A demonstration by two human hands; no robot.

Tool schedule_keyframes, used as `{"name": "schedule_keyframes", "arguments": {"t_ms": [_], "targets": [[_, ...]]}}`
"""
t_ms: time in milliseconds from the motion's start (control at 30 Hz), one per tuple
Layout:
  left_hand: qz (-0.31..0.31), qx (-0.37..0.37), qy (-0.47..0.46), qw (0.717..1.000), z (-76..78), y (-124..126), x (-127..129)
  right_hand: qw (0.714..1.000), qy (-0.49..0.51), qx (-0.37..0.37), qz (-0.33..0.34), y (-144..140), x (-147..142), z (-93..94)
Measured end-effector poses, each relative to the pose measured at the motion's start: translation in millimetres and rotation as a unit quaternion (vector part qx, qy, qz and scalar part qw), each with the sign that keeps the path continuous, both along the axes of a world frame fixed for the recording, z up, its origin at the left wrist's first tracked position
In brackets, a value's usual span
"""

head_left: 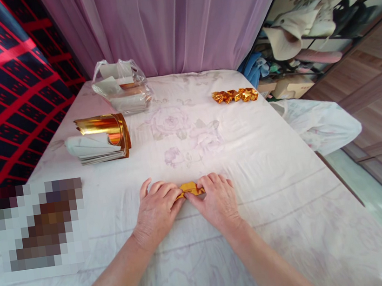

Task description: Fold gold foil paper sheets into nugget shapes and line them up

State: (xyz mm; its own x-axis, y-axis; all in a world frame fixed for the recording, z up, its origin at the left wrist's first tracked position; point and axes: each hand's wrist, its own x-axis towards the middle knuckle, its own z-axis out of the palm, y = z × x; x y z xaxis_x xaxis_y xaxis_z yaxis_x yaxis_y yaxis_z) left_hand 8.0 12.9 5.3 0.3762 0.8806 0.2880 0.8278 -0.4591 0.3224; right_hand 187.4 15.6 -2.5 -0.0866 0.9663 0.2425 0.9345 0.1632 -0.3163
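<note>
Clear plastic bag [121,87] is sitting at the far left of the sheet-covered table [267,161], holding stacks of pale paper sheets; exact contents are hard to make out through the film. Nearer on the left, a stack of gold foil sheets [102,138] is lying flat, top sheets curling up and showing the shiny gold face, white backing showing on the lower ones. Far right of centre, a row of folded gold pieces [235,95] is lying in a line, touching end to end, well apart from the hands.

Gold foil piece [190,189] is lying on the table near the front edge, centre, between both hands. Most of it is hidden under the fingers; only a small folded strip is showing.

Left hand [157,210] is lying palm down, fingers curled in narrow, fingertips pinching the left end of the piece. Right hand [215,200] is mirroring it, palm down, fingers bent, pressing on the right end. Both forearms are coming in from the bottom edge, converging on the piece. Knuckles of the two hands are nearly touching.

A blurred-out patch is covering part of the table's near left.
</note>
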Motion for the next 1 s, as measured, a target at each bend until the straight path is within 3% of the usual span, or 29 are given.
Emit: {"name": "schedule_keyframes", "arguments": {"t_ms": [233, 633, 800, 1000], "targets": [[0.006, -0.023, -0.014, 1.000, -2.6, 0.9, -1.5, 0.998, 0.042, -0.043, 0.022, 4.2, 10.6, -2.7], [-0.006, -0.028, -0.044, 0.999, -8.3, 2.2, -7.7, 0.973, 0.181, -0.075, 0.122, 12.5, 39.8, -10.6], [-0.005, -0.025, -0.039, 0.999, -6.5, 1.3, -6.7, 0.974, 0.163, -0.055, 0.145, 10.9, 42.7, -13.3], [0.016, -0.009, -0.011, 1.000, -2.3, 0.8, 3.2, 0.992, 0.082, -0.038, 0.085, 3.3, 24.6, -6.0]]}}
